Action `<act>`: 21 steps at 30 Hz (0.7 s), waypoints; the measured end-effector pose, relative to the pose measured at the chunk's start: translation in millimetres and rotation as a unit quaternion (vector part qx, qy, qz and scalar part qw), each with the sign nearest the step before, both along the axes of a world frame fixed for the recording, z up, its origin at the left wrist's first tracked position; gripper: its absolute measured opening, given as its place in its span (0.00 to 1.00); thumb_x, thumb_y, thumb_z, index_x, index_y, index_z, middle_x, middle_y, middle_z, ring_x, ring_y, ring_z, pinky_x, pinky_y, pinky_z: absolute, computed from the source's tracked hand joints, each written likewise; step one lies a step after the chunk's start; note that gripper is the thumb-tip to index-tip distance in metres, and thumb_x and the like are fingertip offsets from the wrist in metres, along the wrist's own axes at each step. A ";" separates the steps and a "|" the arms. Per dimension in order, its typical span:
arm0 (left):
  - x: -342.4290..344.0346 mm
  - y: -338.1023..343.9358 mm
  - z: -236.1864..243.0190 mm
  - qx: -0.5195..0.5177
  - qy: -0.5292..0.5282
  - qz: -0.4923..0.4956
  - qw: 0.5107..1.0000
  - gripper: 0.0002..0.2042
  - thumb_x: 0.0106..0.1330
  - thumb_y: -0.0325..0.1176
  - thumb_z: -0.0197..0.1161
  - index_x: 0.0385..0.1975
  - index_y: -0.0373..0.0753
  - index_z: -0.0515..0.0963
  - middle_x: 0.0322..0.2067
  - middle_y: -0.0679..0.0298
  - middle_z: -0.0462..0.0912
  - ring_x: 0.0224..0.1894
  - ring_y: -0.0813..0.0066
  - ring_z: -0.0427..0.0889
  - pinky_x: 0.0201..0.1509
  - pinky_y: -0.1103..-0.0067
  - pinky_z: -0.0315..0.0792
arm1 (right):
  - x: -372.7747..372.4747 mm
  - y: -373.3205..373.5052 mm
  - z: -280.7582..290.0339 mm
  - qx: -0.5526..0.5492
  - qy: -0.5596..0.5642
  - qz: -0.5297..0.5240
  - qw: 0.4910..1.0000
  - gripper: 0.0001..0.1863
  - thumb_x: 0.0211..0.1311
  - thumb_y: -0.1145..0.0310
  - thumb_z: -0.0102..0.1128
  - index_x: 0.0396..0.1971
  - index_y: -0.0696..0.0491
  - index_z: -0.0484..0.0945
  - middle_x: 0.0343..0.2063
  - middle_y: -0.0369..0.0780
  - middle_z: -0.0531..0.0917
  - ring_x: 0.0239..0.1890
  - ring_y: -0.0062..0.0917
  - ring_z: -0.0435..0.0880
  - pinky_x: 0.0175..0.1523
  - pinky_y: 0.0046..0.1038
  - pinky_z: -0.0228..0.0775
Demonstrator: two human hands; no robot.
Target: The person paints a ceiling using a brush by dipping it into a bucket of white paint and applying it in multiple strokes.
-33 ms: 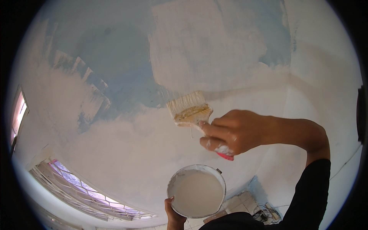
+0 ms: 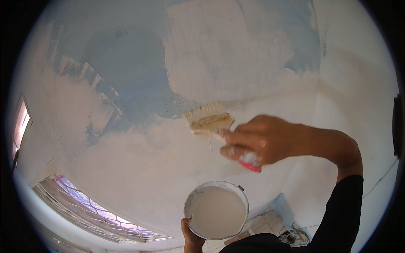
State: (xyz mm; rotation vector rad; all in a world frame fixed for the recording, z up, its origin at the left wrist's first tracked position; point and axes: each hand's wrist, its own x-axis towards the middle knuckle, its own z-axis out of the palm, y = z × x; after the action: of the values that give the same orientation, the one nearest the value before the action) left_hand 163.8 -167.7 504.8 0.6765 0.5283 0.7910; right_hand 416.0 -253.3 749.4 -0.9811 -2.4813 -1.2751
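Note:
My right hand [image 2: 262,141] is closed around the handle of a wide paintbrush [image 2: 211,122]. Its pale, paint-coated bristles point up and left against the wall [image 2: 143,164], where white paint meets bare blue. A red handle end shows below my fingers, which are smeared with white. Lower down, my left hand [image 2: 192,237] grips the side of a round bucket [image 2: 188,201], thumb at the rim. Off-white liquid paint [image 2: 220,213] is in the bucket. The fingers beneath it are hidden.
Two windows are at the left, the lower window [image 2: 97,213] behind a wavy metal grille. A tangle of cables [image 2: 294,236] lies on the tiled floor [image 2: 263,223] at lower right. A dark object [image 2: 397,126] is at the right edge, with a wire hanging below.
My right hand has shifted slightly up and right, and the brush handle has tilted a little. The bristles stay at nearly the same spot. My left hand and the bucket have not visibly moved.

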 end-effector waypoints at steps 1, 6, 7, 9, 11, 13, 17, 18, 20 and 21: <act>0.6 0.6 0.2 0.000 0.003 -0.001 1.000 0.31 0.52 0.51 0.44 0.52 0.34 0.66 0.46 0.53 0.73 0.47 0.59 0.74 0.47 0.68 0.70 | 2.3 -4.3 11.6 -0.048 0.119 0.052 0.990 0.11 0.48 0.66 0.61 0.30 0.57 0.79 0.23 0.43 0.78 0.22 0.28 0.80 0.26 0.26 0.75; -6.0 2.6 -2.8 -0.003 -0.011 0.006 1.000 0.30 0.53 0.51 0.43 0.51 0.33 0.66 0.45 0.54 0.73 0.46 0.61 0.74 0.47 0.69 0.70 | 15.7 13.6 47.8 -0.168 0.225 -0.046 0.959 0.17 0.49 0.65 0.66 0.41 0.48 0.79 0.33 0.38 0.83 0.32 0.26 0.83 0.37 0.26 0.76; -7.0 3.4 -3.0 -0.006 -0.010 0.006 1.000 0.30 0.53 0.50 0.43 0.51 0.34 0.67 0.45 0.54 0.74 0.46 0.61 0.74 0.46 0.69 0.70 | 14.8 15.4 58.0 -0.138 0.247 -0.082 0.956 0.16 0.49 0.64 0.66 0.41 0.47 0.79 0.34 0.37 0.83 0.34 0.25 0.82 0.39 0.26 0.75; -3.0 5.3 1.7 -0.011 -0.007 -0.008 1.000 0.30 0.53 0.49 0.44 0.52 0.33 0.66 0.46 0.54 0.73 0.47 0.61 0.73 0.47 0.70 0.69 | 11.2 6.0 92.4 -0.023 0.229 -0.124 0.965 0.15 0.51 0.63 0.65 0.40 0.45 0.80 0.35 0.35 0.83 0.36 0.24 0.81 0.41 0.25 0.74; -4.4 4.8 1.1 -0.022 0.003 -0.010 1.000 0.31 0.52 0.48 0.45 0.52 0.33 0.65 0.47 0.54 0.72 0.48 0.61 0.72 0.49 0.71 0.68 | 7.7 0.1 123.8 0.051 0.191 -0.120 0.973 0.14 0.52 0.63 0.65 0.40 0.45 0.80 0.35 0.34 0.83 0.36 0.23 0.81 0.41 0.24 0.73; -3.8 5.6 -2.0 -0.005 -0.014 -0.008 1.000 0.30 0.52 0.48 0.45 0.52 0.32 0.65 0.46 0.54 0.72 0.47 0.62 0.73 0.48 0.71 0.68 | 8.1 -2.6 138.9 0.024 0.231 -0.042 0.972 0.10 0.53 0.65 0.60 0.31 0.56 0.78 0.21 0.41 0.78 0.20 0.25 0.73 0.28 0.26 0.66; -0.3 3.7 1.4 0.000 -0.025 -0.021 0.999 0.30 0.52 0.48 0.45 0.52 0.32 0.65 0.46 0.54 0.73 0.47 0.62 0.73 0.49 0.71 0.68 | 8.4 4.0 120.5 0.238 0.069 -0.010 0.969 0.12 0.51 0.67 0.64 0.37 0.49 0.79 0.32 0.37 0.82 0.32 0.23 0.80 0.35 0.25 0.73; 0.2 2.8 2.0 -0.002 -0.024 -0.017 1.000 0.30 0.52 0.48 0.45 0.52 0.32 0.65 0.46 0.54 0.73 0.48 0.62 0.73 0.49 0.71 0.68 | 3.1 5.7 103.2 0.212 0.062 -0.042 0.974 0.12 0.50 0.68 0.64 0.36 0.51 0.79 0.30 0.40 0.82 0.31 0.24 0.80 0.31 0.25 0.73; -2.8 3.3 2.9 -0.001 -0.027 -0.001 1.000 0.30 0.52 0.48 0.45 0.52 0.32 0.65 0.46 0.54 0.73 0.48 0.62 0.73 0.49 0.71 0.68 | -5.5 17.9 61.0 0.124 -0.012 -0.002 0.992 0.18 0.38 0.66 0.65 0.32 0.56 0.76 0.34 0.45 0.79 0.28 0.24 0.79 0.28 0.23 0.73; -1.9 3.2 2.2 -0.004 -0.030 -0.007 1.000 0.30 0.52 0.48 0.45 0.51 0.32 0.66 0.46 0.54 0.73 0.48 0.62 0.73 0.49 0.71 0.68 | -10.0 19.0 35.4 0.099 -0.064 -0.061 0.991 0.20 0.34 0.61 0.62 0.29 0.57 0.72 0.38 0.49 0.77 0.27 0.24 0.78 0.27 0.21 0.72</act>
State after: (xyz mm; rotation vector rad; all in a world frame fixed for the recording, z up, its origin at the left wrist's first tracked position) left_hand 161.9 -164.5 507.0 0.6457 0.4714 0.7942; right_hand 406.0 -234.4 784.8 -1.0461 -2.3564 -1.6343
